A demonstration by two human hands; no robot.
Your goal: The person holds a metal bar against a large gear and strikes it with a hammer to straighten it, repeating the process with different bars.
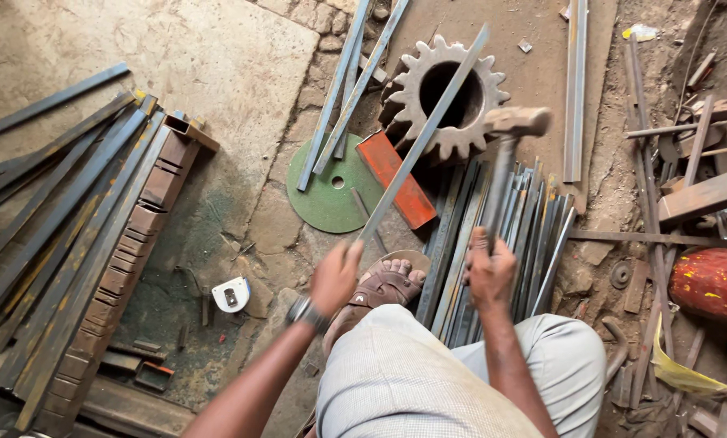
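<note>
At frame centre, a flat steel strip (425,134) lies across a large toothed gear (448,97), its near end clenched in the left hand (336,276). The right hand (490,272), fisted around the handle, holds a hammer (516,122) raised just right of the gear, mid-strike by the look of it; a true blow calls for the strip held steady on the teeth.

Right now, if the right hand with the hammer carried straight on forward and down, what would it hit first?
Most likely the flat steel bar that the left hand holds across the big gear. The hammer in the right hand hangs just beside it, though depth is hard to judge.
</note>
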